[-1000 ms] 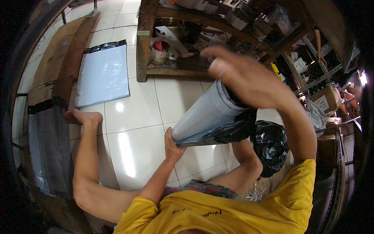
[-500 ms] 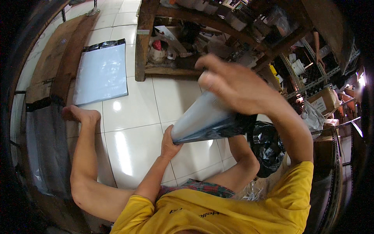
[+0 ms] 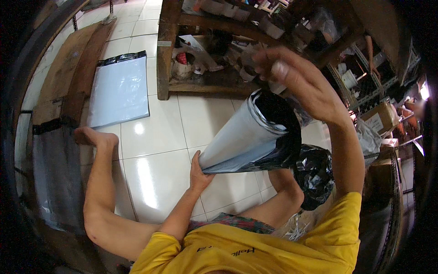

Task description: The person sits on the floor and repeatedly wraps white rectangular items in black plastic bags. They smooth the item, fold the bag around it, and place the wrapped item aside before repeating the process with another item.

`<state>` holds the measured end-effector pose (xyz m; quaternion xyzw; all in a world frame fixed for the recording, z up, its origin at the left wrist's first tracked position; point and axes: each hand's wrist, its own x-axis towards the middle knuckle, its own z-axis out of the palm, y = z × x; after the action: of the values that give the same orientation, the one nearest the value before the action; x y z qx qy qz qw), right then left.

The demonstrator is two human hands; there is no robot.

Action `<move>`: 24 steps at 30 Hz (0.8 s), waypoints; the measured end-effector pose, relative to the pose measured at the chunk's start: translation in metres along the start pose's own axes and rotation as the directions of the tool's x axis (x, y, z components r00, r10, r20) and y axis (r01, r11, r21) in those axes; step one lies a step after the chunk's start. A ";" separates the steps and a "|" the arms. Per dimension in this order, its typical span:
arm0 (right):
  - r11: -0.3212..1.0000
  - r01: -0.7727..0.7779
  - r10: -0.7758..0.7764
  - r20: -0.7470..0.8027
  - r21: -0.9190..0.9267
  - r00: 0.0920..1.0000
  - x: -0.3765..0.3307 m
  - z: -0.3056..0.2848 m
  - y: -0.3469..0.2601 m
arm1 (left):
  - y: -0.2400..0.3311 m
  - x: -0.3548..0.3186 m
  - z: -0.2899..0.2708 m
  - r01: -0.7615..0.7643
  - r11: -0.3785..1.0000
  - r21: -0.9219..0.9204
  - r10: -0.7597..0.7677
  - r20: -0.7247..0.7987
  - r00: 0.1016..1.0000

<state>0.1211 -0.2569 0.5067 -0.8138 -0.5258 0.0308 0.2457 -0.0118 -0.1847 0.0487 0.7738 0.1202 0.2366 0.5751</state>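
Observation:
A bundle of white and black plastic mailing bags [image 3: 242, 134], curled into a roll, is held slanting above the tiled floor. Its lower left end sits in my left hand [image 3: 200, 174], whose fingers wrap round it. The wider upper end shows a black inside and spreads toward the right. My right hand [image 3: 299, 84] is raised above that end, apart from it, fingers stretched out and a little blurred, holding nothing. On the floor at the left lies a flat stack of white mailing bags [image 3: 119, 93] with a black strip along its far edge.
A wooden shelf unit [image 3: 163, 68] crammed with odds and ends stands ahead. Beside my right knee is a black plastic bag [image 3: 315, 171]. Wooden boards [image 3: 64, 68] and dark grey plastic bags [image 3: 57, 169] lie at the left. Metal racks with a cardboard box [image 3: 383, 116] line the right.
My right hand has lifted up and away from the upper end of the rolled bags. That end now shows wider and more open. My left hand keeps its hold.

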 end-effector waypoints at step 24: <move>0.838 0.300 -0.252 0.164 -0.455 0.954 -0.028 0.006 -0.012 | -0.001 -0.001 -0.005 -0.013 1.000 0.009 0.013 -0.005 1.000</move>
<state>0.0971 -0.2748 0.5005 -0.7621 -0.6403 -0.0950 0.0146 -0.0151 -0.1810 0.0490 0.7767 0.1178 0.2416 0.5697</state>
